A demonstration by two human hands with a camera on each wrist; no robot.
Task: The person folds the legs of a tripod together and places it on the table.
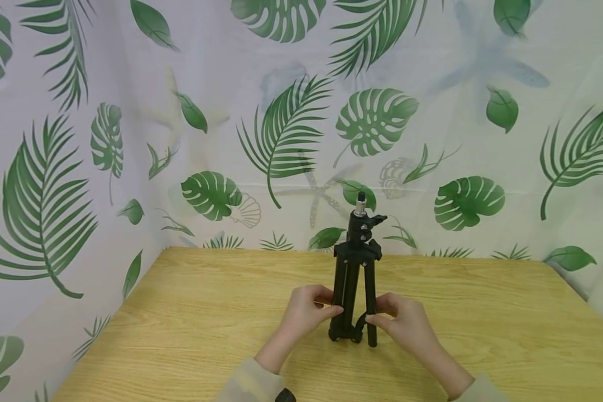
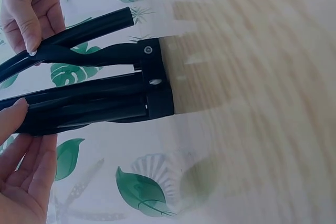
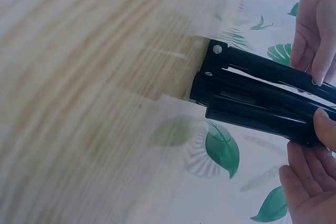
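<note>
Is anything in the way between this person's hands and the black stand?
Nothing visible is: the left hand and right hand both directly pinch legs of the black stand.

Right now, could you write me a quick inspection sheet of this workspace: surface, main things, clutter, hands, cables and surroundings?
Surface: pale wood-grain tabletop.
Job's things: black tripod stand, upright, with one leg angled slightly away from the others.
Clutter: a dark object beside the left sleeve, mostly cut off, unidentifiable.
Hands: left hand pinches a leg on its side; right hand pinches the angled one.
Cables: nothing seen.
Surroundings: white backdrop printed with green leaves.
</note>
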